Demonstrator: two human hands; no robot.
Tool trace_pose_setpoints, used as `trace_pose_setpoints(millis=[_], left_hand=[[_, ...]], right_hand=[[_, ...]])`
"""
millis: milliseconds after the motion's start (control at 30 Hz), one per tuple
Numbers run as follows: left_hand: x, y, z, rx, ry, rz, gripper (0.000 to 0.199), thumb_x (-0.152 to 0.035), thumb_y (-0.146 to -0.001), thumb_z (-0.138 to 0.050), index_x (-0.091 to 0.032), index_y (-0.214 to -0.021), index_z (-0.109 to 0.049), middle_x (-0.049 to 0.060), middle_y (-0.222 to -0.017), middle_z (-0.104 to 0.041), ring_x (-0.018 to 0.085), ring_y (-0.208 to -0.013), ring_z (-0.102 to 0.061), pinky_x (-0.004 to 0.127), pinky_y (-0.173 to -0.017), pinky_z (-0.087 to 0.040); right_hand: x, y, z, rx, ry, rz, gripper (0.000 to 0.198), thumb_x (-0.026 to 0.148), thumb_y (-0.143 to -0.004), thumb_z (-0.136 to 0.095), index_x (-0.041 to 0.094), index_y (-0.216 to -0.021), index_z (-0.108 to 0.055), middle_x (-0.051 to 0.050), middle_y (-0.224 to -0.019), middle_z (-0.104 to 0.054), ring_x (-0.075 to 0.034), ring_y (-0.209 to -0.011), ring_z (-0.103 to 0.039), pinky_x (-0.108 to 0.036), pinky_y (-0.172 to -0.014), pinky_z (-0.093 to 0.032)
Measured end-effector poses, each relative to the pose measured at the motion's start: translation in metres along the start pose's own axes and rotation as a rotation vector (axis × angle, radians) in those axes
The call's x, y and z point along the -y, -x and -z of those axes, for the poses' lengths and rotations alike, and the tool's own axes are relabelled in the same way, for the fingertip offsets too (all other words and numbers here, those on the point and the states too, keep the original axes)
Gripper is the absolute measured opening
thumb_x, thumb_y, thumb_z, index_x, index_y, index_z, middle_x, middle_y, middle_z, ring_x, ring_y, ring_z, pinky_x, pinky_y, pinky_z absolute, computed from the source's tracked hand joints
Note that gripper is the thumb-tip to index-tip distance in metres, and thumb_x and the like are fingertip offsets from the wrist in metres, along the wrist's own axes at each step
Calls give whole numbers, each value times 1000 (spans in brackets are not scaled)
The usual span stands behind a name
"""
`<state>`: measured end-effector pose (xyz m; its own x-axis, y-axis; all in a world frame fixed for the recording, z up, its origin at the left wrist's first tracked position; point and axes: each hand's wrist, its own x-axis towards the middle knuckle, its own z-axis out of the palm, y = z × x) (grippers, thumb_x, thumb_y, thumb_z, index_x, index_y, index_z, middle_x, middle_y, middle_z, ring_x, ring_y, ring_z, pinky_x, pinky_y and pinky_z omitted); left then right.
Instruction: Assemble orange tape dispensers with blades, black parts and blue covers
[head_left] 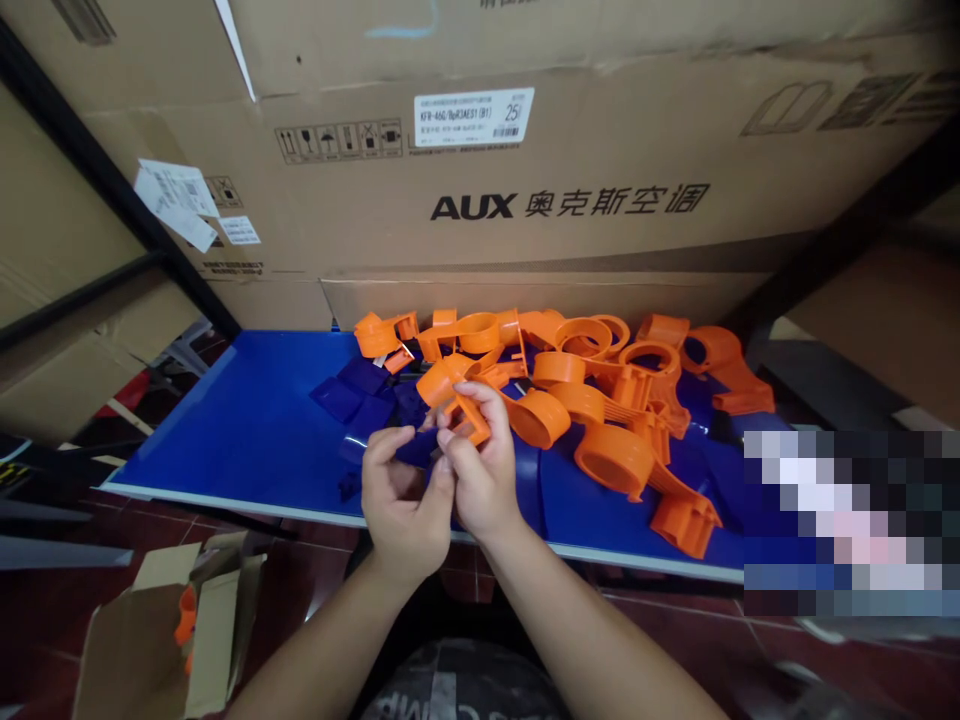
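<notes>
Pinching an orange part [474,424], the right hand [486,478] is closed above the table [262,430]; the left hand [409,505], half curled against it, may hold something hidden. Work seems partway: many dispensers [611,462] lie at right, orange pieces [185,617] in the near-left box [131,635].

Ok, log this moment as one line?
Right hand: holds orange piece; left hand: beside right, hold unclear; blue table: orange parts, blue pieces

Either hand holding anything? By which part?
Right hand: an orange piece, gripped by its outer edges between thumb and fingers. Left hand: can't tell whether it holds anything.
</notes>
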<state>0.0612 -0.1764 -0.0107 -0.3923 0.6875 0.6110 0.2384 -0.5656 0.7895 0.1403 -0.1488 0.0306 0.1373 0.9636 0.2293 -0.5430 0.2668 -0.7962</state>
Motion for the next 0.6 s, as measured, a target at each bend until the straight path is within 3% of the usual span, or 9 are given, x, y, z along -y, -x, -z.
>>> trace_pose_setpoints(millis=[100, 233, 433, 533, 600], left_hand=[[1, -1, 9, 86, -72, -216, 35, -22, -97, -77, -25, -127, -60, 8, -117, -67, 22, -106, -75, 36, -84, -67], [-3, -7, 14, 164, -152, -428, 42, -13, -94, -77, -28, -129, -60, 4, -107, -69, 21, -98, -76, 38, -83, -68], [-15, -4, 6, 312, -184, -514, 36, -12, -97, -74, -26, -128, -62, 3, -101, -72, 18, -92, -78, 34, -84, -69], [-22, 0, 8, 368, -220, -502, 33, -16, -99, -75, -28, -128, -64, 3, -102, -77, 19, -96, -80, 34, -87, -70], [-25, 2, 14, 338, -240, -466, 36, -14, -96, -78, -28, -127, -66, 3, -104, -79, 20, -98, -81, 35, -87, -70]], right_hand=[[8, 9, 11, 61, 30, -37, 46, 27, -84, -81, 29, -126, -64, 1, -95, -70, -19, -86, -68, -33, -79, -54], [13, 19, 27, 38, 124, -85, 49, 33, -87, -83, 29, -133, -64, 0, -97, -73, -18, -86, -67, -33, -83, -55], [12, 32, 45, -94, 39, -183, 43, 36, -89, -76, 29, -130, -66, -1, -96, -77, -17, -87, -68, -28, -82, -57], [18, 36, 47, -181, -98, -320, 35, 35, -87, -75, 28, -119, -66, 0, -90, -74, -15, -73, -65, -23, -63, -55], [25, 36, 49, -182, -199, -474, 29, 40, -87, -73, 26, -111, -66, 1, -86, -71, -12, -56, -55, -20, -43, -41]])
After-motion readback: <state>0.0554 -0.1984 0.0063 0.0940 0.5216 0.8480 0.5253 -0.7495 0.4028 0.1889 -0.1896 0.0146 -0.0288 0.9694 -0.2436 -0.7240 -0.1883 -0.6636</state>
